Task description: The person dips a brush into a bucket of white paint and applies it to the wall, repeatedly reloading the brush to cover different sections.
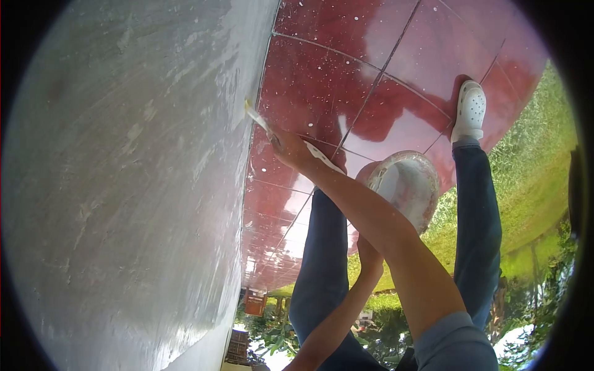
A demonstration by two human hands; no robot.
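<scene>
Head camera view, tilted far over, looks down a grey plastered wall (124, 185) that fills the left side and meets a glossy red tiled floor (322, 80) speckled with pale spatter. One hand (291, 151), which I take to be the right though the crossing arms make this uncertain, reaches to the base of the wall with its fingers closed around a putty knife (257, 117), whose pale blade tip touches the wall just above the floor joint. The other hand (369, 253), taken as the left, sits lower and nearer the body, fingers wrapped on the underside of a round bowl (405, 182) smeared with whitish filler; the bowl is held up between the knees, well apart from the wall. The person's legs in blue jeans (479, 216) straddle the scene, with one white clog (470, 111) planted on the tiles, and grass (538, 167) lies beyond the tile edge. From this stance, the likely trouble is filler dropping off the blade onto the shiny tiles, since the knife works right at the joint and the floor is already dotted. A steep blade angle could gouge the soft plaster or leave ridges. The bowl, gripped only from below, might tip and spill if the person leans further, and wet spatter underfoot could make the clog slip.
</scene>
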